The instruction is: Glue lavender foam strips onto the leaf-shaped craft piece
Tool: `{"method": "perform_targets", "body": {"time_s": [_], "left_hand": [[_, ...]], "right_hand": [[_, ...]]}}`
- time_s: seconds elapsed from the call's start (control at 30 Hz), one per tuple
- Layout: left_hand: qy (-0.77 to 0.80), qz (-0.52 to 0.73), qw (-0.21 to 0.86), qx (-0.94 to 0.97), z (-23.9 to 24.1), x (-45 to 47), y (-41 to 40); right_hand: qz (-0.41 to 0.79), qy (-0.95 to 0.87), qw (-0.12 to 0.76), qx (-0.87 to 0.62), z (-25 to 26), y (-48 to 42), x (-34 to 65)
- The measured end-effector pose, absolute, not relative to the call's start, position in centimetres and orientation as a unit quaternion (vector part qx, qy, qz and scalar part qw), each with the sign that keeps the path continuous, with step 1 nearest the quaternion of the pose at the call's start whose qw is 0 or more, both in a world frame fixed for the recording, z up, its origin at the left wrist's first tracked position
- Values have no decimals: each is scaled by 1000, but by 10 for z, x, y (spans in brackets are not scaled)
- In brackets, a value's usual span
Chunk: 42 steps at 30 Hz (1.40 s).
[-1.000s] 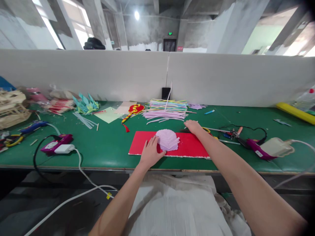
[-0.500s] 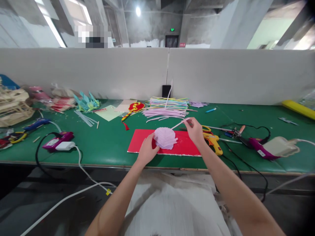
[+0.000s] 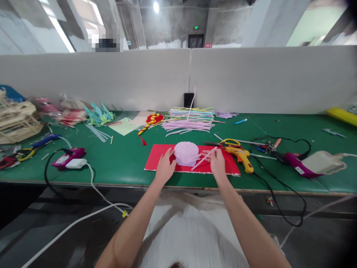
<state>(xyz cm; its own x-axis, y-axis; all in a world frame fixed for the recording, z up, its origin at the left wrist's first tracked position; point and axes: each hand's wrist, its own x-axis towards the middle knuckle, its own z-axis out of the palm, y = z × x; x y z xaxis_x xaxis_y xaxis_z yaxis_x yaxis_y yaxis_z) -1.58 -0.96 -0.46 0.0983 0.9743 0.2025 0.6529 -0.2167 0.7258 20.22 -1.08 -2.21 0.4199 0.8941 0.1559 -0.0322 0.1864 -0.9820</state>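
A fan-shaped stack of pale purple foam strips [image 3: 186,153] lies on a red board [image 3: 158,160] near the front edge of the green table. My left hand [image 3: 165,168] rests on the board with its fingertips against the stack's left side, fingers spread. My right hand [image 3: 216,160] is just right of the stack and pinches a single pale strip [image 3: 203,159], which slants down toward the stack.
A pile of purple and coloured strips [image 3: 189,120] lies behind the board. A yellow glue gun [image 3: 240,155] and scissors [image 3: 223,143] sit to the right, with a purple glue gun [image 3: 294,163] further right. Another purple glue gun [image 3: 67,158] and white cables lie at left.
My right hand reached back, picked up one pale strip, and brought it down to the right side of the purple stack. My left hand stayed at the stack.
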Motion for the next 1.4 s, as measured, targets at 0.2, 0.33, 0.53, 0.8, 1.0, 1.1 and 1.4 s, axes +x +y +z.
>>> {"method": "perform_targets", "body": {"time_s": [0.2, 0.33, 0.53, 0.8, 1.0, 1.1, 1.4], "left_hand": [[562, 362, 257, 697, -14, -19, -7], [557, 362, 256, 703, -13, -19, -8], [562, 334, 213, 726, -6, -17, -9], [457, 197, 74, 864, 1, -10, -24], [391, 140, 65, 907, 3, -6, -27], [393, 139, 69, 906, 4, -6, -26], [386, 138, 75, 909, 5, -7, -26]], "right_hand": [[346, -423, 639, -542, -22, -10, 203], [334, -436, 628, -551, -20, -11, 202], [268, -462, 611, -584, -7, -27, 200], [330, -516, 588, -528, -20, -23, 198], [306, -525, 560, -563, -27, -16, 200], [283, -528, 550, -582, -27, -16, 200], [278, -557, 506, -597, -25, -17, 201]]}}
